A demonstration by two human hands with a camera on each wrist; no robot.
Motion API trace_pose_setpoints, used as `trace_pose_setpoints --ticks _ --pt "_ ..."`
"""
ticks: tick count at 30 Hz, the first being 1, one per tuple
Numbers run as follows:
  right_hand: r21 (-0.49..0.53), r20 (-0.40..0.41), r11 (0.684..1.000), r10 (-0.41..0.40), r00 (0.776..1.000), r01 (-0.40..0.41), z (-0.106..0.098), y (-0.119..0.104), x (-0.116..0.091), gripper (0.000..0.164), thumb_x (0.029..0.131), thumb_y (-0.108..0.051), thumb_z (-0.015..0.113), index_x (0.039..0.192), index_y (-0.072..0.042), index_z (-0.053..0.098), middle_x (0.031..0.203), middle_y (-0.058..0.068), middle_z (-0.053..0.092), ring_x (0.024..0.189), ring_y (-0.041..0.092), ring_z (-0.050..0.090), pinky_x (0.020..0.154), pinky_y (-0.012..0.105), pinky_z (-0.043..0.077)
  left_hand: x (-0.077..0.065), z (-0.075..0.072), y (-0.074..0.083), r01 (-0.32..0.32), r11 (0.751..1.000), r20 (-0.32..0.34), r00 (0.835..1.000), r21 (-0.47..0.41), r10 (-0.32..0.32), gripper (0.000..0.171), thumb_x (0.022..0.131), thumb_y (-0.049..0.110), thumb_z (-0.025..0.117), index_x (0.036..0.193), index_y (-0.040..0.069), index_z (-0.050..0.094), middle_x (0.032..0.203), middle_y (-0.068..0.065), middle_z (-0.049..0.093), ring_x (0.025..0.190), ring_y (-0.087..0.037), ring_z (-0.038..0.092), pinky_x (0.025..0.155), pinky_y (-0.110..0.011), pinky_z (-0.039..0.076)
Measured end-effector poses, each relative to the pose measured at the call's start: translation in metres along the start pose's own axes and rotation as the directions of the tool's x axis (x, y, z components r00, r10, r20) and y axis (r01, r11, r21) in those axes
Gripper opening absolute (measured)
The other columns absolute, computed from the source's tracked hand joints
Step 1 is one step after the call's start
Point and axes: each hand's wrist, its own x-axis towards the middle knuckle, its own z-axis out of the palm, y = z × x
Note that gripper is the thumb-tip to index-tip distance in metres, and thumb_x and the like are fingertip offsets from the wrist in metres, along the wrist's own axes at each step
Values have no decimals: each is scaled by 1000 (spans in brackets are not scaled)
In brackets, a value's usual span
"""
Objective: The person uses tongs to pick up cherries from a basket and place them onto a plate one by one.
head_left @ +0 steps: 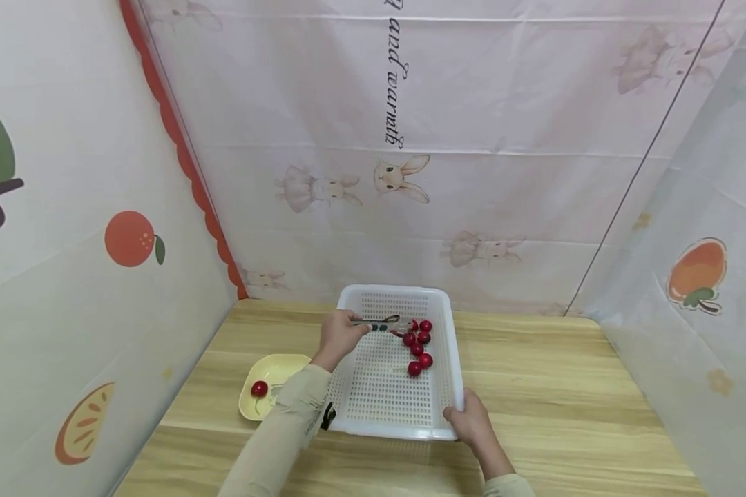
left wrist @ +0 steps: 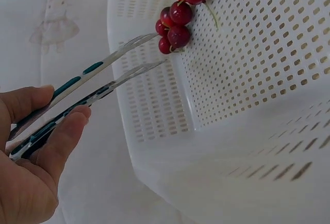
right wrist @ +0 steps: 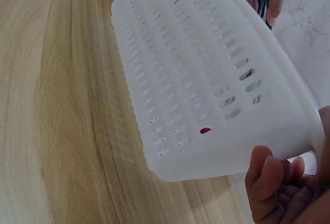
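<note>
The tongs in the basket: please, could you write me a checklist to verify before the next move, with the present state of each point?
1. Left hand holding the tongs: ok.
2. Tips apart and close to the cherries: ok, in the left wrist view.
3. One of the cherries secured between the tips: cannot tell.
4. Right hand steadying the basket: ok, at its near right corner.
5. Yellow dish fully in sight: not ok, the left sleeve covers part.

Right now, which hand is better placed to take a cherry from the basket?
Probably the left hand: it holds the tongs close to the cherries, while the right hand grips the basket.
</note>
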Motion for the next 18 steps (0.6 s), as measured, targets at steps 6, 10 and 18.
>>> trace_pose_setpoints --ticks 6,10,18 --pt "5 6 1000 5 1000 -5 0 -1 -1 49 74 4 55 119 19 41 97 32 55 74 32 59 49 38 51 0 5 1 2 1000 18 1000 28 -3 8 68 8 74 74 3 72 68 -3 67 50 -11 49 48 -27 40" --pt "0 20 1000 -1 1000 1 0 -1 1 51 75 4 54 122 19 40 98 33 55 73 31 60 47 37 50 1 11 0 5 999 37 999 50 -7 5 71 9 73 72 4 71 65 -1 66 46 -10 46 44 -26 38" --pt "5 18 1000 -11 1000 11 0 1 2 53 74 5 53 123 19 39 97 33 55 71 30 59 45 36 50 2 26 -2 -4 992 68 998 130 -5 4 74 9 68 73 9 72 49 6 57 40 -6 36 42 -23 36"
